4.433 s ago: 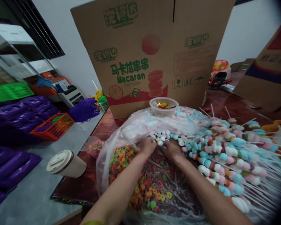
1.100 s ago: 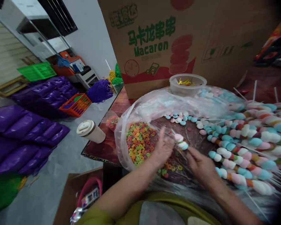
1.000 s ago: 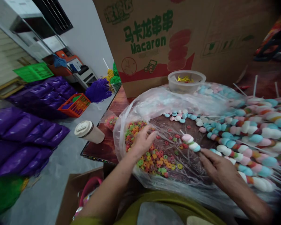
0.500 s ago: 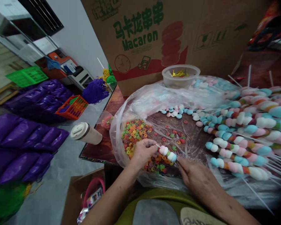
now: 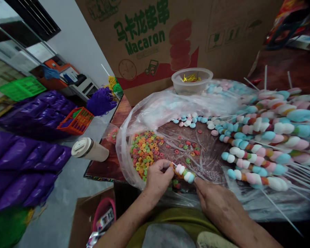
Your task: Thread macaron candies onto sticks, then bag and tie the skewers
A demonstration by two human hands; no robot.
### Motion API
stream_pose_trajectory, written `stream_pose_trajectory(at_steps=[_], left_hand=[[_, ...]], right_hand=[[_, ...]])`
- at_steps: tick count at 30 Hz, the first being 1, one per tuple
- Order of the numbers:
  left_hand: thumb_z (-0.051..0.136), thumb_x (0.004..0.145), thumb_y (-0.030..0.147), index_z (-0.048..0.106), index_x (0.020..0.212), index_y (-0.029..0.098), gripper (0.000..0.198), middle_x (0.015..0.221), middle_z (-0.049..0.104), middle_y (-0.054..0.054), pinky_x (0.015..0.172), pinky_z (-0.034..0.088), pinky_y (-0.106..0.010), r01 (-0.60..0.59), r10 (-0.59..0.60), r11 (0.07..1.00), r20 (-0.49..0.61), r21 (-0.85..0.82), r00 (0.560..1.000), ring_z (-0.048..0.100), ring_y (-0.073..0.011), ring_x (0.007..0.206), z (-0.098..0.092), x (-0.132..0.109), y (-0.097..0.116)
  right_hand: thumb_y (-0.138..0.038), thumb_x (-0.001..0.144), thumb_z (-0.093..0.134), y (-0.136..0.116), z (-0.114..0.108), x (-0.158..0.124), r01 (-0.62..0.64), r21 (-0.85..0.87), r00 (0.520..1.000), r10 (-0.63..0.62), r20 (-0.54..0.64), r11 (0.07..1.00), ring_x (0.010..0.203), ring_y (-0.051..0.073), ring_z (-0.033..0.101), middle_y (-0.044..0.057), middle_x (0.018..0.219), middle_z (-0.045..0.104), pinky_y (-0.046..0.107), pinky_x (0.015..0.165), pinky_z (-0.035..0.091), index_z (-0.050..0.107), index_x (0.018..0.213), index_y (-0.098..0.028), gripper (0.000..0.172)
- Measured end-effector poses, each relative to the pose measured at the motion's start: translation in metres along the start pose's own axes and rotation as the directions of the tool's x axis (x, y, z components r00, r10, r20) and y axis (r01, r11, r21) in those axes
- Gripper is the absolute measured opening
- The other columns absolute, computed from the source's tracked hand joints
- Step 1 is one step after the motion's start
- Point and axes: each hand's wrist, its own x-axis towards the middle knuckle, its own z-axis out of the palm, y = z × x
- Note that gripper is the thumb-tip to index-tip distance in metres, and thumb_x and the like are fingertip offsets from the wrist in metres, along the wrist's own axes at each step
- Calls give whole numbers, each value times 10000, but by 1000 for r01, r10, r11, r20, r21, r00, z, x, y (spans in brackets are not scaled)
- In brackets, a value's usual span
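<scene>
So we've got our left hand (image 5: 157, 177) and right hand (image 5: 215, 204) low at the near edge of the counter (image 5: 120, 112), both on one candy skewer (image 5: 185, 173) that lies slanted between them, just above the crinkly clear plastic sheet (image 5: 155, 108). The left fingers (image 5: 167, 169) are pinched shut at the skewer's pointed end, right where an orange ring sits, and the right fingers (image 5: 197, 181) are closed on the other end, with the stick hidden under the hand. The skewer carries pink, white and blue marshmallow pieces packed touching each other. Just beyond our left hand sits the heap of colourful cereal rings (image 5: 144, 151) on the plastic, with a few strays scattered toward the middle. Farther back there's a row of loose marshmallow pieces (image 5: 190, 120), and off to the right a big pile of finished skewers (image 5: 270, 136) with their sticks fanning out. A clear plastic bowl (image 5: 192, 81) with yellow bits inside sits in front of the big cardboard Macaron box (image 5: 155, 38). At the left corner of the counter a lidded paper cup (image 5: 89, 150) lies tipped over, and purple bags (image 5: 23, 162) and an orange basket (image 5: 76, 120) are on the floor.
</scene>
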Motion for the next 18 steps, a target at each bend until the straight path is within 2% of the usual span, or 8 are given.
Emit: stream_pose_trajectory(at_steps=[2, 7, 10, 12, 14, 16, 18], left_hand=[[557, 624, 155, 654, 702, 143, 125, 644, 646, -12, 567, 463, -201, -12, 12, 1000, 17, 23, 1000, 573, -106, 590, -1, -1, -1], [620, 562, 174, 613, 694, 129, 139, 545, 609, 6, 459, 452, -198, 194, -201, 972, -41, -136, 979, 558, -101, 465, -7, 9, 0], [614, 560, 174, 599, 698, 134, 145, 533, 601, 12, 443, 446, -198, 234, -247, 957, -57, -172, 967, 558, -105, 453, -7, 13, 0], [591, 578, 163, 609, 696, 136, 122, 559, 610, 7, 464, 444, -196, 167, -174, 982, -77, -94, 982, 559, -104, 483, -5, 9, -2], [572, 611, 161, 628, 687, 144, 97, 591, 617, 4, 501, 441, -196, 25, -21, 997, -66, 67, 998, 550, -101, 523, -3, 1, -3], [547, 658, 162, 650, 704, 160, 113, 618, 622, 2, 542, 439, -202, -141, 143, 963, 7, 230, 990, 542, -104, 558, -3, -7, -3], [509, 712, 168, 669, 754, 182, 166, 640, 629, 2, 570, 437, -207, -280, 250, 906, 133, 319, 959, 543, -108, 575, -9, -9, 1]], right_hand=[[-110, 812, 384, -2, 0, 1, 4, -14, 1000, -4, 2, 1000, 593, 179, 621, 17, 669, 660, 271, 472, 235, 571, 791, -217, 215], [-113, 807, 380, 1, 2, -1, 26, 15, 998, -25, -64, 1000, 575, 158, 609, 12, 651, 650, 259, 479, 259, 571, 775, -216, 219], [-126, 825, 363, 2, 2, -1, 36, 50, 998, -33, -56, 998, 597, 154, 607, 15, 680, 655, 254, 498, 288, 572, 795, -217, 229], [-117, 826, 359, -2, 1, -1, 35, 43, 999, -35, -14, 998, 608, 161, 613, 14, 682, 655, 257, 499, 288, 570, 793, -218, 236], [-103, 819, 358, -6, 0, 1, 24, 21, 1000, -24, 8, 999, 606, 169, 618, 17, 684, 657, 261, 491, 280, 571, 797, -214, 241], [-98, 818, 348, -8, 1, 3, 9, 5, 1000, -9, 10, 1000, 596, 175, 619, 30, 699, 662, 262, 486, 279, 575, 823, -204, 250], [-114, 829, 329, -6, 3, 7, 19, 42, 1000, -20, 5, 999, 587, 175, 613, 43, 705, 661, 260, 491, 296, 578, 854, -191, 262]])
